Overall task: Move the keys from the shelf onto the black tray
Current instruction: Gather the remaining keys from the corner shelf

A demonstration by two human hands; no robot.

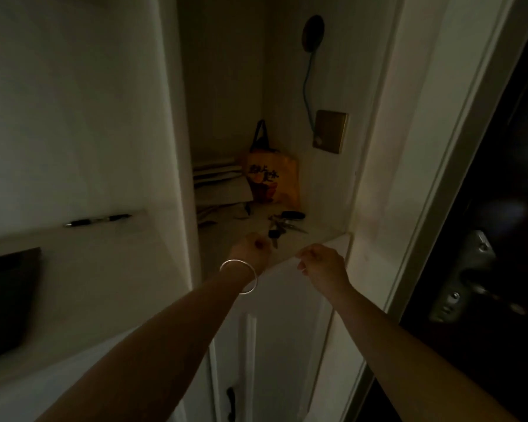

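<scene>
Step in hand: the reach for the pick-up; nothing is lifted yet, so the task looks to be at its start
Keys (279, 228): a dark bunch lying on the shelf (317, 236) inside the alcove, toward its front, with a black fob (293, 215) just behind; whether the fob is joined to the bunch is too dim to tell
Left hand (252, 248): curled into a loose fist at the shelf's front lip, knuckles right beside the nearest key; fingers drawn together, but I cannot tell whether they already pinch a key or only touch it
Bangle (240, 277): a silver ring loose on the left wrist
Right hand (319, 263): hovering at the shelf's edge to the right of the bunch, fingers bent and partly gathered, holding nothing that can be seen
Black tray (8, 300): a dark shape at the far left, on the lower ledge, well apart from the alcove and partly cut off by the frame edge
Other things: an orange bag (272, 178) and stacked papers (220, 178) at the back of the shelf, a pen (98, 220) on the left ledge
Next move, as I judge it: close the left fingers round the ring or the thickest part of the bunch so no key dangles free, lift clear of the lip, then carry left and down to the tray
Risk: the poor light makes a clean grip harder, and a trailing key could catch on the shelf edge
</scene>
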